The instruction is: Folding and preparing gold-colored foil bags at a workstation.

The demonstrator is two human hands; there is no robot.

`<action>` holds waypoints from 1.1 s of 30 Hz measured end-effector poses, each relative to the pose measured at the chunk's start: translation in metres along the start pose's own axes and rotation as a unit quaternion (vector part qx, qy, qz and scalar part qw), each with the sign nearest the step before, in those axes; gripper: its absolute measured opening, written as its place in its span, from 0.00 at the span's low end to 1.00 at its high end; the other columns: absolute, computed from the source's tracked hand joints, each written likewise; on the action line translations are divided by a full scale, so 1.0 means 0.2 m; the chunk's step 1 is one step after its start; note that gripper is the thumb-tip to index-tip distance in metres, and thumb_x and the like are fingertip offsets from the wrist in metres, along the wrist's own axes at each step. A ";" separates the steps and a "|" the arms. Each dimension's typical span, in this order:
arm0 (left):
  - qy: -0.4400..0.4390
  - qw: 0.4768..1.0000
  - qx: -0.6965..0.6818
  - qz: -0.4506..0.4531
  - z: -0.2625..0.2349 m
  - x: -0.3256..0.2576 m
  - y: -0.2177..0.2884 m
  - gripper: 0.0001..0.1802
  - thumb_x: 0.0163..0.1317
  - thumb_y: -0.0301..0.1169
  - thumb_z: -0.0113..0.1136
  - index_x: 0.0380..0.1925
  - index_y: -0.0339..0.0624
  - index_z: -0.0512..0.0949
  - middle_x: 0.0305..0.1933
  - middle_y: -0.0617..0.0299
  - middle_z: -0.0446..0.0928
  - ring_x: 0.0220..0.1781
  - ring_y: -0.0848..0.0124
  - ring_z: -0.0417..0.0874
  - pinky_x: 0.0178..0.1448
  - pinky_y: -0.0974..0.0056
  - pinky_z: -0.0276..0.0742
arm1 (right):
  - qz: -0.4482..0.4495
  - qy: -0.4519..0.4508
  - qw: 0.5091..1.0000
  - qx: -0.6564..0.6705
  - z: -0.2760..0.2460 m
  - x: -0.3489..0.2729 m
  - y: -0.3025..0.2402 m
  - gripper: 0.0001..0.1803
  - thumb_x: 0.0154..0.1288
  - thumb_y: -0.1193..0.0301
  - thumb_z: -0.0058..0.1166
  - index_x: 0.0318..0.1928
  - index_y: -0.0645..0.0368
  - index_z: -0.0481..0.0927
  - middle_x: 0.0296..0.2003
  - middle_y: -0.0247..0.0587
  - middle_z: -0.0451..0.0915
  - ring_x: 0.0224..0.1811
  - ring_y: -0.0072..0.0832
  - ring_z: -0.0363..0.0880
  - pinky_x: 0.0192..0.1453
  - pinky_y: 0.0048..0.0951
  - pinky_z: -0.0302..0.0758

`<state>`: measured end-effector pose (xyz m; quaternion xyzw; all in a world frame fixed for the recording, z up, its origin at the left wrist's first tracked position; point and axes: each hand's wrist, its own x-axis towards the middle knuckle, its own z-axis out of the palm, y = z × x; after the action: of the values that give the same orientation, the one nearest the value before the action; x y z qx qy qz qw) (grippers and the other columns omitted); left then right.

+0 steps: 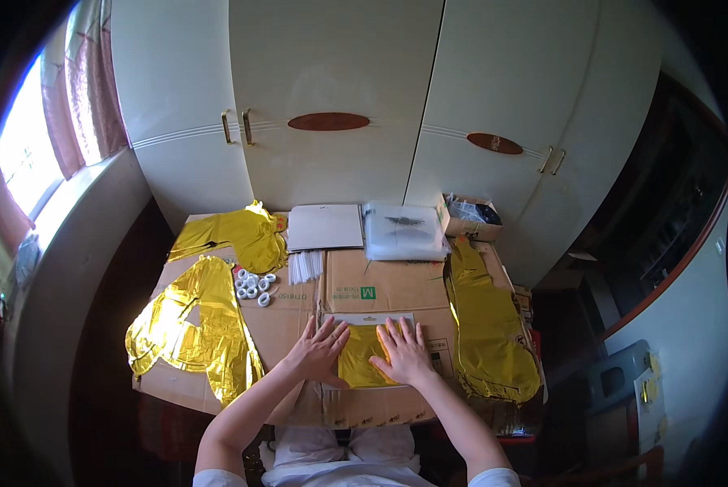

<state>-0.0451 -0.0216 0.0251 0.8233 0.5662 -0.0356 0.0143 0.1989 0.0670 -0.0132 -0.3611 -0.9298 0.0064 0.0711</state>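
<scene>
The left hand (315,355) lies palm down over the left side of a flat gold packet (359,355), its fingers (325,329) spread apart and pointing away from the body, its thumb set wide toward the packet's near edge. The right hand (409,359) rests palm down on the packet's right side, fingers likewise apart, thumb reaching inward across the gold. Neither hand's fingers close on anything; both press or rest flat. The packet lies between them near the front of the cardboard-topped counter (408,286), its pale header strip (370,319) at the far end.

Left of the hands is a crumpled gold foil sheet (227,333), with small white rolls (264,299) beside it; another long gold foil piece (487,325) lies to the right. Beyond the packet are white strips (305,266), a white card stack (325,227) and clear plastic bags (403,233).
</scene>
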 end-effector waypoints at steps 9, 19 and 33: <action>-0.028 1.000 -0.009 0.012 -0.03 0.00 -0.02 0.72 0.38 0.77 0.58 0.72 0.34 0.50 0.78 0.50 0.46 0.80 0.49 0.42 0.77 0.36 0.37 | 0.006 -0.020 1.000 -0.008 -0.02 0.01 0.00 0.46 0.66 0.33 0.34 0.74 0.51 0.53 0.76 0.44 0.48 0.78 0.47 0.39 0.76 0.63 0.34; 0.008 0.989 -0.145 -0.006 -0.01 -0.01 -0.15 0.74 0.40 0.72 0.64 0.73 0.30 0.41 0.76 0.44 0.52 0.80 0.50 0.41 0.78 0.38 0.36 | 0.016 -0.035 0.999 -0.005 -0.02 0.01 -0.01 0.47 0.65 0.33 0.34 0.75 0.49 0.52 0.76 0.43 0.46 0.79 0.47 0.38 0.76 0.64 0.32; 0.085 0.995 -0.048 -0.018 0.07 -0.09 -0.15 0.52 0.55 0.71 0.51 0.66 0.37 0.65 0.75 0.47 0.55 0.80 0.49 0.44 0.76 0.36 0.42 | 0.014 -0.036 0.999 0.006 -0.01 0.01 0.00 0.47 0.65 0.33 0.34 0.75 0.50 0.51 0.76 0.42 0.47 0.78 0.47 0.40 0.76 0.65 0.32</action>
<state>-0.0802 -0.0279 0.0134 0.8114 0.5813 0.0611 0.0050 0.1981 0.0680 -0.0111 -0.3736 -0.9264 0.0258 0.0400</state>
